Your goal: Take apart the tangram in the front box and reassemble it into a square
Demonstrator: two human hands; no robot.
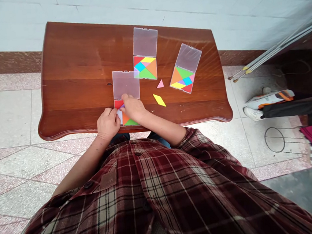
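An open clear tangram box [126,85] lies at the near edge of the table, its lid folded back. Red [118,103], orange and green pieces sit in its tray, and a white patch of the bottom shows at the left. My left hand [108,122] is closed at the tray's left edge, fingertips curled against it. From above, my right hand [133,108] reaches over the tray with fingers pinched at a purple tangram piece [121,106]. My right hand hides part of the tray. A yellow parallelogram [159,100] and a pink triangle [160,84] lie loose to the right.
Two more open tangram boxes, filled with coloured pieces, lie farther back: one behind the middle [145,67] and one at the right [182,79]. The wooden table [79,65] stands by a pale wall. At right are a shoe [270,99] and a wire frame [274,139].
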